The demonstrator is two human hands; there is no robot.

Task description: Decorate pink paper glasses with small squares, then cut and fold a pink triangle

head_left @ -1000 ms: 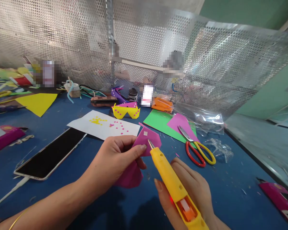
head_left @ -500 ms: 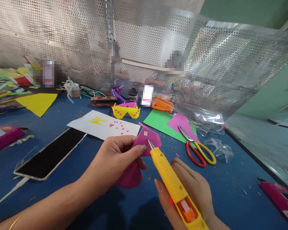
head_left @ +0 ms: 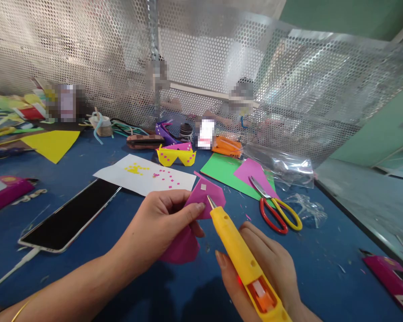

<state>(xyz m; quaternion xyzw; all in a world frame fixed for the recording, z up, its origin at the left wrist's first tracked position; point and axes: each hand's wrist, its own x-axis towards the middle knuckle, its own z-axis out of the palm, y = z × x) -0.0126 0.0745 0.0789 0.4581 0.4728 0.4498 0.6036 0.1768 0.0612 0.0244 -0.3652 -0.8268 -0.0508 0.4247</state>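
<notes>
At centre, the left hand (head_left: pixel 166 219) pinches a pink cutout (head_left: pixel 214 193) already bearing one pale square (head_left: pixel 203 187); lower right, the right hand (head_left: pixel 275 257) clasps a yellow tool (head_left: pixel 237 246). Pink squares (head_left: pixel 170 187) lie loose.

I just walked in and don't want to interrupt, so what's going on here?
Someone's left hand pinches a magenta cutout above the blue table. The right hand grips a yellow tool, probably a glue gun, its metal tip by a small whitish square on the cutout; whether it touches is hard to tell. Beyond them are yellow glasses dotted with pink squares and white paper bearing yellow and pink bits. Scissors lie to the right.
</notes>
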